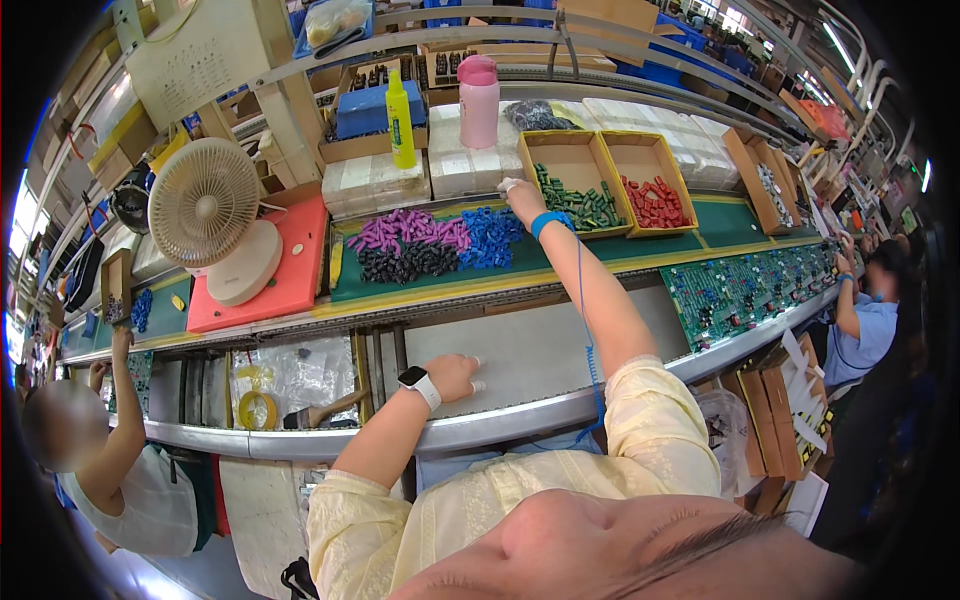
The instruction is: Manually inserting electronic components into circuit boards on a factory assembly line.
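My left hand (455,379), with white fingertip covers and a white smartwatch (418,386) on its wrist, hovers over the grey conveyor surface (530,350). Its thumb and finger are apart and nothing shows between them. My right hand (522,202), also with white fingertip covers, reaches to the left edge of a yellow-edged box (610,228) of green components (570,203). Its fingers are drawn together; whatever they hold is too small to tell. A blue coiled-cord wrist strap (553,221) circles that wrist. Beside it lie blue components (490,238), purple components (412,231) and black components (410,264).
Red components (655,203) fill a neighbouring box. Green circuit boards (745,295) lie at right. A pink bottle (478,105) and yellow spray bottle (400,125) stand on white foam blocks (375,186). A fan (205,210) stands left. Co-workers sit at both sides.
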`<state>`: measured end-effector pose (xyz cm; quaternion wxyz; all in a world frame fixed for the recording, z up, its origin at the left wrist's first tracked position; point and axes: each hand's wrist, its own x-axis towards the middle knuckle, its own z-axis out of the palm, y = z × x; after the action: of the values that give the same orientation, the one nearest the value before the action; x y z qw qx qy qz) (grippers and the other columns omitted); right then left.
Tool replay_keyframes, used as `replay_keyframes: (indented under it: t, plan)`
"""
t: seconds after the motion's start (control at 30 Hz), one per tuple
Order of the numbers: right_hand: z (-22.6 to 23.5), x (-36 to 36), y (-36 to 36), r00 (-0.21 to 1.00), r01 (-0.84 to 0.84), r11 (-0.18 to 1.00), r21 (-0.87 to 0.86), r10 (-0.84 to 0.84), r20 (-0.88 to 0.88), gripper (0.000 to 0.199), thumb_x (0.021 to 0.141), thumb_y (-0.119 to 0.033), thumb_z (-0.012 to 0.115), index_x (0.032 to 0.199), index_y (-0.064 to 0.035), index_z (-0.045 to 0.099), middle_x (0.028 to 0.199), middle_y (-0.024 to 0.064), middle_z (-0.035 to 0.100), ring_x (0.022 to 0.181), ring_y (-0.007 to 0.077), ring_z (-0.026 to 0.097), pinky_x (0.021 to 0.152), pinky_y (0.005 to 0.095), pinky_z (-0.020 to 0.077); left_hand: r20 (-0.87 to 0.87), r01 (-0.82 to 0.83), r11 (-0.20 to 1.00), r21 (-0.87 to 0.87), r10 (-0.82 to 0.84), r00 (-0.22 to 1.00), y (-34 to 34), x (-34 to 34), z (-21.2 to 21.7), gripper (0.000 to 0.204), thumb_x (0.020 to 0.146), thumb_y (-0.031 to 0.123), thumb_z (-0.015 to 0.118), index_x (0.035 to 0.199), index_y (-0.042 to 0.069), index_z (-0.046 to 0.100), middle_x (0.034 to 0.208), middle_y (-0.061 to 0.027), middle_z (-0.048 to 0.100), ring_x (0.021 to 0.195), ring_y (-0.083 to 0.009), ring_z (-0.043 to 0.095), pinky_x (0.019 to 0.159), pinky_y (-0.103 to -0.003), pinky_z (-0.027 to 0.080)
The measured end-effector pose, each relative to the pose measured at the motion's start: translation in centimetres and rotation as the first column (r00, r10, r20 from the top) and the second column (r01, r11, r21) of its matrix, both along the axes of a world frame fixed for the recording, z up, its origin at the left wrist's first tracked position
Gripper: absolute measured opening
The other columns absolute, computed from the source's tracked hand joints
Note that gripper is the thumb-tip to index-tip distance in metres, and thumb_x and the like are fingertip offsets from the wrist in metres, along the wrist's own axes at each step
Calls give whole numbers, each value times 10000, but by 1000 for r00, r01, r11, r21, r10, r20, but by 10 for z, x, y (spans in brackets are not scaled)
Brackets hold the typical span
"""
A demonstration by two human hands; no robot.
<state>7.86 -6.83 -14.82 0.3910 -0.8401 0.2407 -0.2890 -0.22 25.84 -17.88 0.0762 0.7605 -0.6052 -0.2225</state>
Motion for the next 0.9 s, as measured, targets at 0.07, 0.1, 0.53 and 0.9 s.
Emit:
replay_keyframes:
  t: [0.07,0.1,0.53,0.9]
  plan:
    - [0,1,6,1000,-14,1000,-7,14,-12,390,862,-305,377,858,2,617,928,241,596,910,403,536,830,463,397,2,-11,1000,10,11,1000,3,2,-1,405,799,323,563,1134,97,533,910,-192,612,861,-358,571,755,-439,452]
    - [-1,0,8,986,-41,979,-197,8,-168,402,870,-317,369,871,-6,623,956,238,591,929,402,524,852,464,382,5,-13,1000,20,13,1000,4,3,-2,405,800,324,562,1132,93,534,911,-191,613,866,-357,571,758,-439,451]
    - [15,-10,50,938,-198,877,-438,40,-344,446,896,-335,360,835,-6,655,862,242,595,882,391,524,881,467,360,13,-20,1000,24,20,1000,6,1,1,408,801,317,563,1135,86,529,921,-197,615,867,-359,574,766,-439,449]
    - [-2,8,39,921,-349,814,-465,204,-333,537,916,-372,336,734,51,612,848,256,592,804,412,538,787,480,405,28,-20,1000,-2,20,999,6,1,1,418,800,333,566,1141,94,527,893,-197,616,859,-361,575,756,-437,457]
